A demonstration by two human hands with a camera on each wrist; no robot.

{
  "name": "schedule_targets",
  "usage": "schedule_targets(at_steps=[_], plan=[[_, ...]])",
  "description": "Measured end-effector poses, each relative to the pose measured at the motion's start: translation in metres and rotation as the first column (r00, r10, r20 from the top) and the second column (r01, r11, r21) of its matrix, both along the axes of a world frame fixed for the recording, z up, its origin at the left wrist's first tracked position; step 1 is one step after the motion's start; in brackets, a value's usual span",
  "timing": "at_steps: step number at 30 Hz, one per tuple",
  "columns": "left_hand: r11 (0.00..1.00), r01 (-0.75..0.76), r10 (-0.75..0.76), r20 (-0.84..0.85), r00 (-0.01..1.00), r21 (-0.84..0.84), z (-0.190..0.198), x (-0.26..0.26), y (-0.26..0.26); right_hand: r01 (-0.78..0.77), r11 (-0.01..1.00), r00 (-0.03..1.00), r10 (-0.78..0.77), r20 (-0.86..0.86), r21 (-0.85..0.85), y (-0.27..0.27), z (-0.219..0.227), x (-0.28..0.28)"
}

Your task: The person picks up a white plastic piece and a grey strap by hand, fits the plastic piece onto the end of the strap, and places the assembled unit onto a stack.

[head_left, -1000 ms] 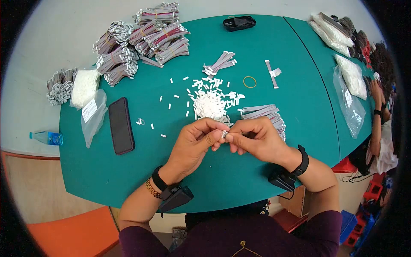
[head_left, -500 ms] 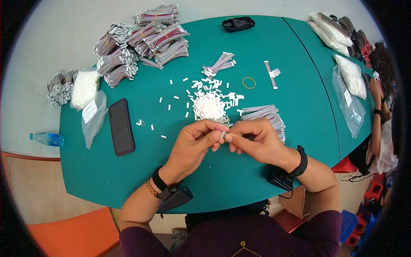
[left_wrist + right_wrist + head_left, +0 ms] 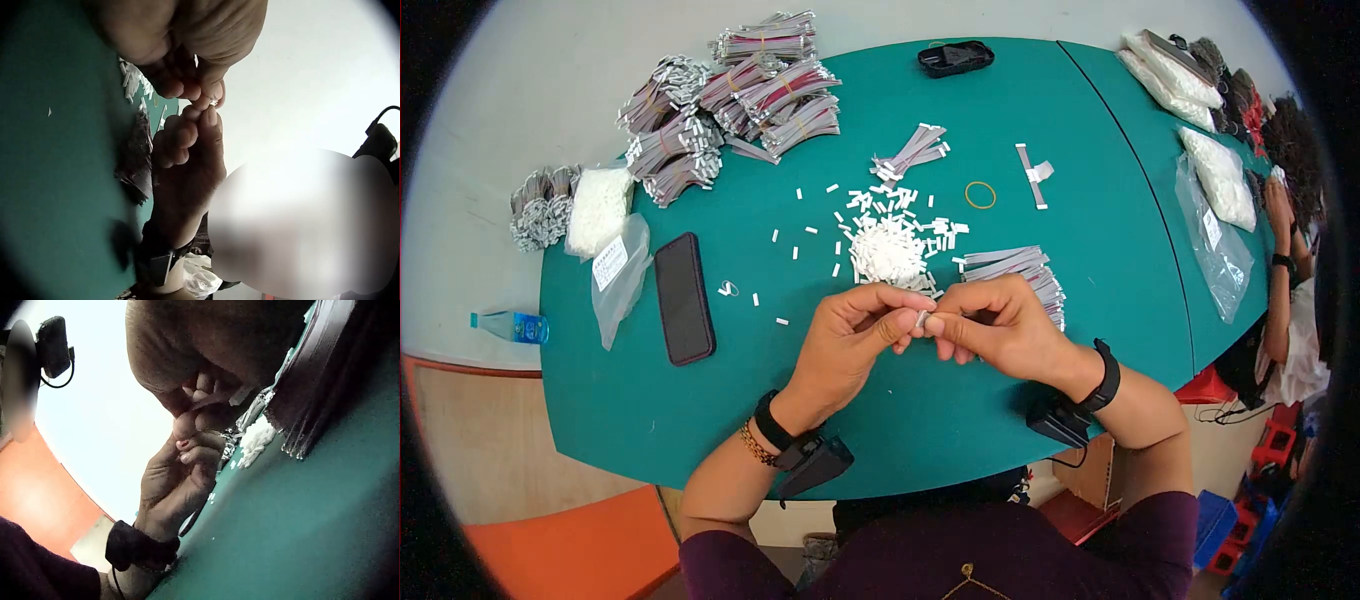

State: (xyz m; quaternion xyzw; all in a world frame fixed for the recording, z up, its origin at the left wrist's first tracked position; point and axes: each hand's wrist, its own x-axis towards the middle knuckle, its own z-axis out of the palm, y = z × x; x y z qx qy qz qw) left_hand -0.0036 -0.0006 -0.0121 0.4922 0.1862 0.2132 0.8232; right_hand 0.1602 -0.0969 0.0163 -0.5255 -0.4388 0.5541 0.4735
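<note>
Working above the green table (image 3: 1000, 130), the left hand (image 3: 850, 335) and right hand (image 3: 1000, 325) meet fingertip to fingertip, both pinching one small white connector (image 3: 921, 318) between them. Just beyond lies the connector pile (image 3: 888, 248). Steady, square pressure probably seats it best.

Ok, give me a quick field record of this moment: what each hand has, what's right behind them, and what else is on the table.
left hand: pinches small white connector at fingertips
right hand: pinches the same connector from the other side
behind the hands: heap of white connectors, loose ones scattered round it
beside right hand: flat grey cable stack
left of hands: black phone, lying flat
far side: rubber band, bundled cables
surface: green table
</note>
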Motion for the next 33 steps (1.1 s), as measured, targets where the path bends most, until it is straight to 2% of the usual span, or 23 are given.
schedule_targets(at_steps=[7,9,18,24,27,33], plan=[[0.993,0.039,-0.034,0.042,0.999,-0.115,-0.003,-0.002,0.002,0.019,0.991,0.995,-0.031,0.092,0.132,-0.001,-0.006,-0.002],[0.994,0.033,-0.029,0.031,0.999,-0.109,-0.001,-0.001,0.001,0.024,0.997,0.998,-0.027,0.050,0.075,-0.001,-0.005,-0.002],[0.986,-0.024,0.027,-0.019,0.999,0.165,-0.003,-0.001,0.000,-0.017,1.000,1.000,0.017,0.006,-0.002,0.000,-0.001,0.001],[0.902,-0.080,0.088,-0.001,0.996,0.424,0.004,0.000,-0.003,0.003,1.000,1.000,-0.003,0.014,0.020,-0.001,-0.002,0.001],[0.853,-0.123,0.111,0.054,0.992,0.507,-0.002,0.001,-0.003,0.017,0.999,1.000,-0.018,0.024,0.033,-0.001,-0.002,0.000],[0.810,-0.103,0.142,-0.022,0.990,0.577,0.008,0.000,-0.005,0.025,0.999,0.999,-0.026,0.028,0.045,-0.001,-0.004,-0.001]])
